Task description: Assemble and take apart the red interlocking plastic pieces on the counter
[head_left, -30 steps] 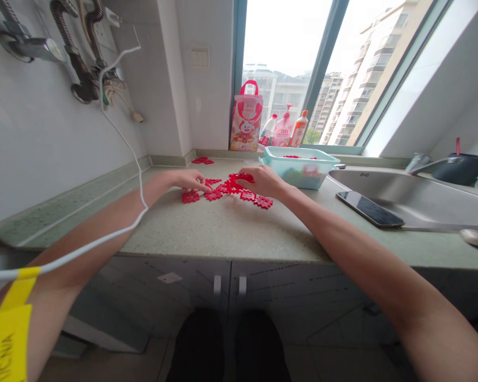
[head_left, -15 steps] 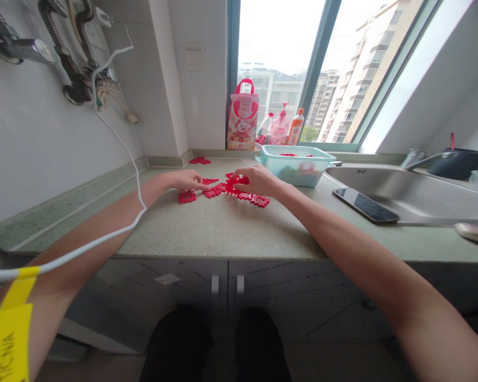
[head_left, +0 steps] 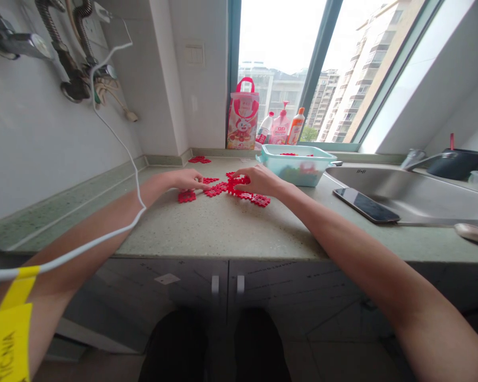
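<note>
At lower left, a yellow tag is running out of frame. At centre, my right hand is pinching linked red tiles, covering part of them; my left hand is touching their left end, though I can't tell whether it's gripping. Beyond, right of centre, a translucent tub is partly hiding red pieces.

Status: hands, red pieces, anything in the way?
Right hand gripping joined red pieces; left hand at their left end; white cable crossing left forearm in view.

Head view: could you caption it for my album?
Left hand and right hand among red pieces on the counter, near a tub.
</note>
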The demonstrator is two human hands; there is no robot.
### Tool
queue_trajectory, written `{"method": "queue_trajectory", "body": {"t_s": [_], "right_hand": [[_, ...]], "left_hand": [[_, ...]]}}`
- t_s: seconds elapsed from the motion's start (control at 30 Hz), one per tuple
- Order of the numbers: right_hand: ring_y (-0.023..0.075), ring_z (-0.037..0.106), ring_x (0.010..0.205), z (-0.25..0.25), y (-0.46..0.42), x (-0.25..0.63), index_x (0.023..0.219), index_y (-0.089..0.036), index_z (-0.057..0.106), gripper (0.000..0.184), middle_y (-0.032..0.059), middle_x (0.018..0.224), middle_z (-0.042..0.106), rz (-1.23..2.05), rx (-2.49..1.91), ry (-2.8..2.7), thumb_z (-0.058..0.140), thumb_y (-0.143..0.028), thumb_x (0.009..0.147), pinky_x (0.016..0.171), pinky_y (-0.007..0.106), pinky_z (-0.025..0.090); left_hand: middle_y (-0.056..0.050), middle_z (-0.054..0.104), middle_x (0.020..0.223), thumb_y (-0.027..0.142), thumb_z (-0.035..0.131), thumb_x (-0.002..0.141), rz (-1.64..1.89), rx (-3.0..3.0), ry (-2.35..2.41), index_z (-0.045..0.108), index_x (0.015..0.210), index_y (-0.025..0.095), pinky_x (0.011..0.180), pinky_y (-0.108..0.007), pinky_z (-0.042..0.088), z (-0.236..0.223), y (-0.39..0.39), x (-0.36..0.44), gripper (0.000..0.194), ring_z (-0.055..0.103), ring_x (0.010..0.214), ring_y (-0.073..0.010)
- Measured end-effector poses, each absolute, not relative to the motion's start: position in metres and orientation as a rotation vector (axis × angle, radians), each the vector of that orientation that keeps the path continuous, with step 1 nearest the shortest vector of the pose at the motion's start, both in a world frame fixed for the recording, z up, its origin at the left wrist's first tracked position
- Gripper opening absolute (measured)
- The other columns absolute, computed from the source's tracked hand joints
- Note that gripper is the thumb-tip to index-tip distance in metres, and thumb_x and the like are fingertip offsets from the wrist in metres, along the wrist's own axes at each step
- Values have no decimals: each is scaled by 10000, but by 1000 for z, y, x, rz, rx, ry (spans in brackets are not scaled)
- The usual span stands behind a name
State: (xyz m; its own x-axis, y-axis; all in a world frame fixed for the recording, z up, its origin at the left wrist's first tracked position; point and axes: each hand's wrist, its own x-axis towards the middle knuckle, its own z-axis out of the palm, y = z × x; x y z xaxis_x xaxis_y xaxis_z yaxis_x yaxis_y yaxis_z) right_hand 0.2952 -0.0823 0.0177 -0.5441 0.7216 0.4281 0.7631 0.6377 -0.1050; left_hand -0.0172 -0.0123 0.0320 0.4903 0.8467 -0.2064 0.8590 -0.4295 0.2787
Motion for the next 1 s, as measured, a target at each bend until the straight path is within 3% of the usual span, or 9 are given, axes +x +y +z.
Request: {"method": "queue_trajectory", "body": {"t_s": [0.43, 0.83, 1.0], "right_hand": [[173, 657, 747, 19, -88, 293, 1142, -204, 876, 314, 89, 908, 825, -186, -1217, -2395, 644, -383, 1027, 704, 316, 355], [170, 646, 738, 19, -88, 293, 1186, -204, 871, 338, 95, 930, 827, -180, -1179, -2412, 628, -356, 1006, 705, 319, 358], [181, 679, 781, 19, -89, 292, 1176, -231, 872, 316, 84, 953, 839, -147, -1177, -2410, 645, -324, 978, 722, 317, 380]], "left_hand": [[-80, 724, 778, 834, 615, 836, -95, 2530, 1447, 699, 876, 206, 564, -309, 357, 40, -27, -8, 636, 621, 596, -193], [-80, 684, 763, 856, 589, 852, -86, 2620, 1419, 632, 781, 222, 594, -327, 333, 34, -14, -11, 640, 580, 641, -207], [-94, 726, 802, 829, 619, 849, -102, 2563, 1416, 680, 844, 214, 582, -316, 361, 37, -20, -10, 618, 616, 631, -206]]}}
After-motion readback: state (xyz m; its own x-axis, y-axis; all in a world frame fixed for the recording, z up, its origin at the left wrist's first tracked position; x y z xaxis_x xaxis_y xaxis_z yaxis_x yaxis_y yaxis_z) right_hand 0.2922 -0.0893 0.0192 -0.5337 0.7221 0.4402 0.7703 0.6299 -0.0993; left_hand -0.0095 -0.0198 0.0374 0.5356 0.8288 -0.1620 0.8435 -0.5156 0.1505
